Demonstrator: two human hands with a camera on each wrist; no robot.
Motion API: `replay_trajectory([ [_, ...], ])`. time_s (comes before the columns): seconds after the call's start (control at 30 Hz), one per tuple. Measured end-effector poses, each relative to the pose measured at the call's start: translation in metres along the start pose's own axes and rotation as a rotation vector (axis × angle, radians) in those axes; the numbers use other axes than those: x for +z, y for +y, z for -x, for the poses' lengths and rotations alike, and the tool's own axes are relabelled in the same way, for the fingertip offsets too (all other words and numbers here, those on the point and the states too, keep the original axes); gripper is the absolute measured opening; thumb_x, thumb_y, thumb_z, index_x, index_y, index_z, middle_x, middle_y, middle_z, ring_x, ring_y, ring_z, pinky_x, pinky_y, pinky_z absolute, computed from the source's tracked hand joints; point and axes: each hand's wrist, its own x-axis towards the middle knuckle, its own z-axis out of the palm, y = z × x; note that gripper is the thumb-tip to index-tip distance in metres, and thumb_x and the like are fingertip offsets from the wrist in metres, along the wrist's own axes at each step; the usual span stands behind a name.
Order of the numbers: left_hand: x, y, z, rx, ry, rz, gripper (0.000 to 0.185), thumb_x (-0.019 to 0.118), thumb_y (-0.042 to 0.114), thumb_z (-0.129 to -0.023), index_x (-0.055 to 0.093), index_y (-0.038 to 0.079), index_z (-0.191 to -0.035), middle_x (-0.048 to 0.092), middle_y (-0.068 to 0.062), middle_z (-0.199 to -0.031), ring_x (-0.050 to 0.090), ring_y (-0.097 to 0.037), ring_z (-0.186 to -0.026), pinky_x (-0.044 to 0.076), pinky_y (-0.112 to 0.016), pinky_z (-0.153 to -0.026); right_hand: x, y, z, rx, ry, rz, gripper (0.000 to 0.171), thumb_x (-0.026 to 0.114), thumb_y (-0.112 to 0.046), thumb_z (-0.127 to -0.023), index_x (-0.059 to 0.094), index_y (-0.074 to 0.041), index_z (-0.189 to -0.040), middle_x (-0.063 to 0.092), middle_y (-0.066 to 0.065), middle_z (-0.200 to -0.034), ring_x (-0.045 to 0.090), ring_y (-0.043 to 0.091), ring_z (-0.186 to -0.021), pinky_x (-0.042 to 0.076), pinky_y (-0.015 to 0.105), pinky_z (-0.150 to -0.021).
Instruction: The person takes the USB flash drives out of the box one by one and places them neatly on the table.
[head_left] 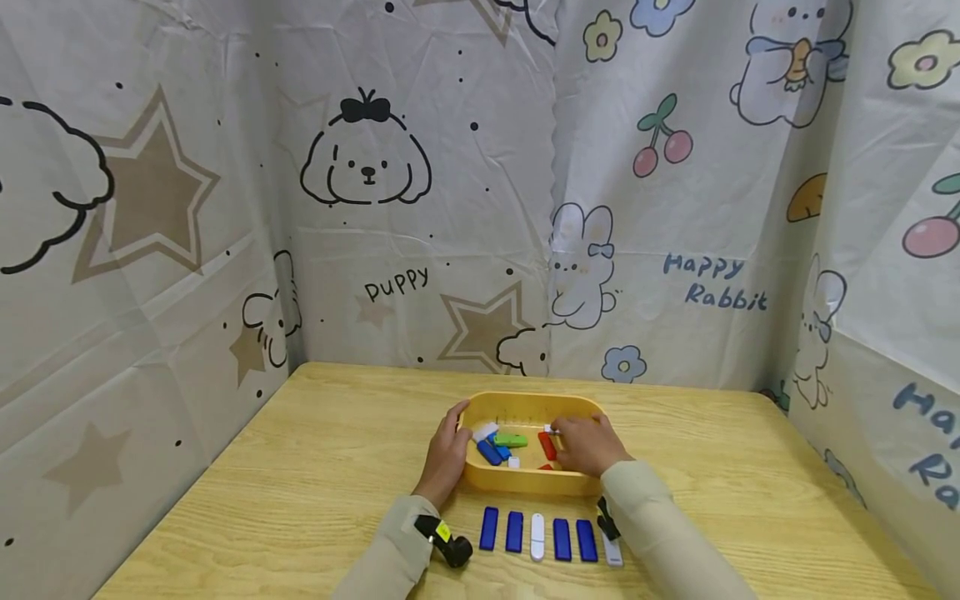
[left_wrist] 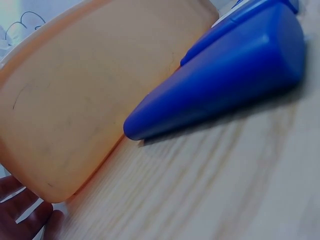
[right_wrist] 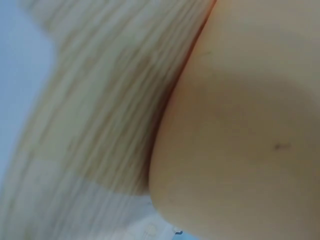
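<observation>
A yellow plastic bin [head_left: 525, 481] stands on the wooden table. My left hand [head_left: 446, 457] grips its left end, with the thumb at the rim; its fingers [left_wrist: 25, 215] show beside the bin wall in the left wrist view. My right hand [head_left: 592, 446] reaches over the right side into the bin, fingertips at a small white piece [head_left: 548, 428]; I cannot tell if they pinch it. Close by lies a red stick [head_left: 547, 446]. On the bin's left side are a green stick [head_left: 511, 440], blue sticks [head_left: 489, 452], white pieces and a small white block [head_left: 513, 462].
A row of small sticks resembling USB drives lies before the bin: several blue ones [head_left: 514, 532], a white one [head_left: 537, 536] and a pale one [head_left: 612, 550] partly under the right wrist camera. Patterned cloth [head_left: 420, 317] hangs behind the table and along both sides.
</observation>
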Motion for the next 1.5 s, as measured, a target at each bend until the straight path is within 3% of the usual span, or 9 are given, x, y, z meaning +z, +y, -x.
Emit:
replay_trajectory([
  [0.57, 0.0006, -0.0016, 0.0018, -0.007, 0.002, -0.001, 0.049, 0.042, 0.013, -0.096, 0.041, 0.013, -0.145, 0.043, -0.010, -0.146, 0.039, -0.029, -0.134, 0.029, -0.051, -0.110, 0.0029, 0.0010, -0.0008, 0.034, -0.022, 0.019, 0.019, 0.073, -0.017, -0.081, 0.072, -0.011, -0.098, 0.065, -0.001, -0.091, 0.057, 0.020, -0.091, 0.034, 0.055, -0.099],
  [0.7, 0.0012, -0.0018, 0.0020, -0.011, -0.004, 0.003, 0.049, 0.042, 0.013, -0.097, 0.040, 0.013, -0.146, 0.042, -0.009, -0.147, 0.039, -0.029, -0.135, 0.028, -0.051, -0.111, 0.0022, 0.0014, -0.0012, 0.043, -0.034, 0.002, 0.022, 0.074, -0.018, -0.080, 0.072, -0.012, -0.100, 0.065, 0.000, -0.090, 0.057, 0.020, -0.089, 0.035, 0.054, -0.096],
  [0.9, 0.0015, -0.0015, 0.0012, -0.010, 0.000, 0.004, 0.049, 0.042, 0.013, -0.096, 0.040, 0.012, -0.146, 0.042, -0.010, -0.147, 0.039, -0.029, -0.135, 0.028, -0.051, -0.111, 0.0012, 0.0010, -0.0013, 0.057, -0.069, -0.019, 0.031, 0.076, -0.020, -0.078, 0.070, -0.012, -0.107, 0.067, 0.001, -0.091, 0.057, 0.021, -0.088, 0.034, 0.054, -0.096],
  [1.17, 0.0014, -0.0014, 0.0010, -0.011, -0.001, 0.000, 0.049, 0.042, 0.012, -0.096, 0.040, 0.013, -0.145, 0.042, -0.010, -0.147, 0.038, -0.029, -0.135, 0.028, -0.051, -0.111, 0.0022, -0.0005, -0.0004, 0.044, -0.050, 0.030, 0.034, 0.076, -0.025, -0.079, 0.071, -0.014, -0.111, 0.067, 0.003, -0.110, 0.056, 0.024, -0.105, 0.036, 0.051, -0.096],
  [1.5, 0.0007, 0.0010, 0.0016, -0.026, -0.009, 0.010, 0.049, 0.041, 0.013, -0.097, 0.039, 0.013, -0.146, 0.041, -0.010, -0.148, 0.038, -0.029, -0.136, 0.027, -0.051, -0.111, 0.0023, 0.0004, -0.0044, 0.061, -0.070, -0.017, 0.034, 0.079, -0.026, -0.077, 0.071, -0.015, -0.108, 0.070, 0.001, -0.102, 0.059, 0.021, -0.093, 0.036, 0.051, -0.094],
])
